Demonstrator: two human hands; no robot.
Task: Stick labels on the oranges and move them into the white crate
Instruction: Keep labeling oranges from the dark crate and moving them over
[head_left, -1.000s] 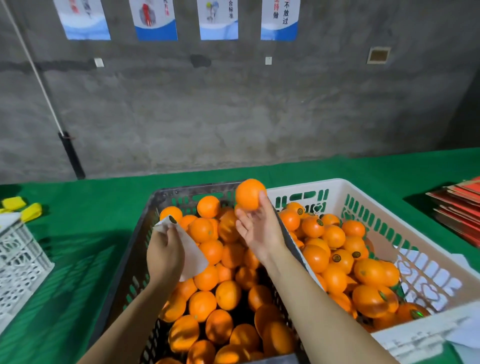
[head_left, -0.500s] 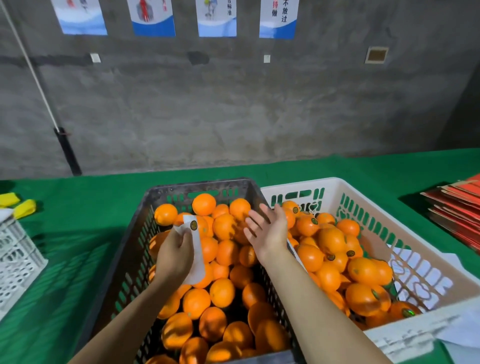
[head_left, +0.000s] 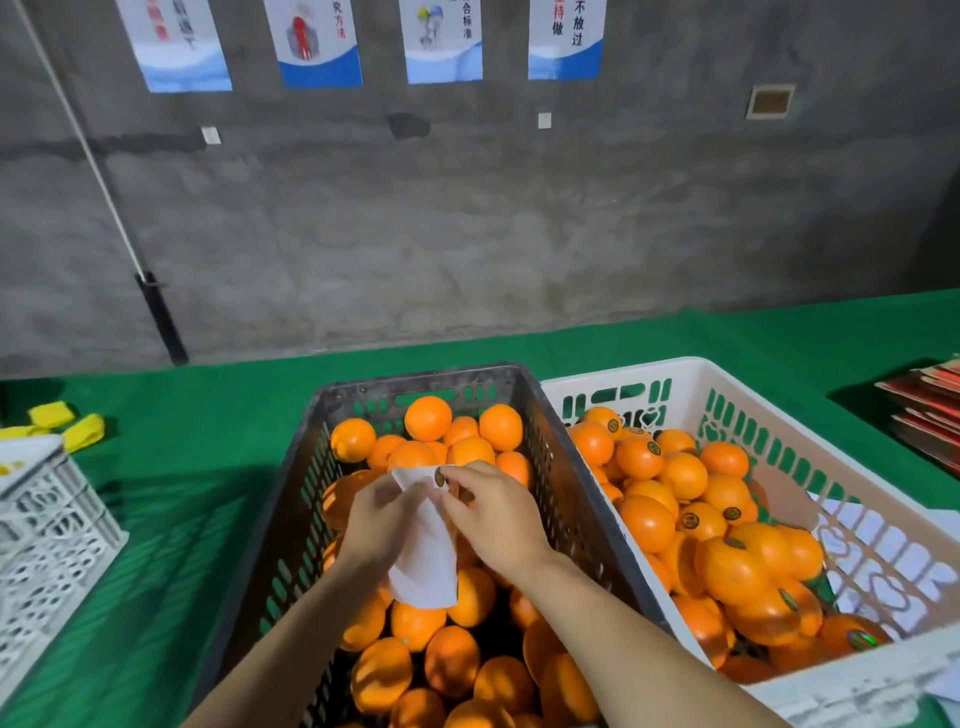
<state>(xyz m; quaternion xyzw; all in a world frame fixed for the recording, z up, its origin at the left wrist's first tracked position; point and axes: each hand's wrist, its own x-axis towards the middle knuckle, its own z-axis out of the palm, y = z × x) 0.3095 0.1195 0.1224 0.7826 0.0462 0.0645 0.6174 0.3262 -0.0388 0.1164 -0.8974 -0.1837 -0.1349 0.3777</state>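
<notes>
Fingers of my right hand pinch the round label at the top of the backing sheet, which my left hand grips, both above the dark crate. Many oranges in it lie unlabelled; right of it, the white crate looks about half filled with labelled ones, so much is left.

Left hand, right hand bare; forearms bare down to frame edge.
</notes>
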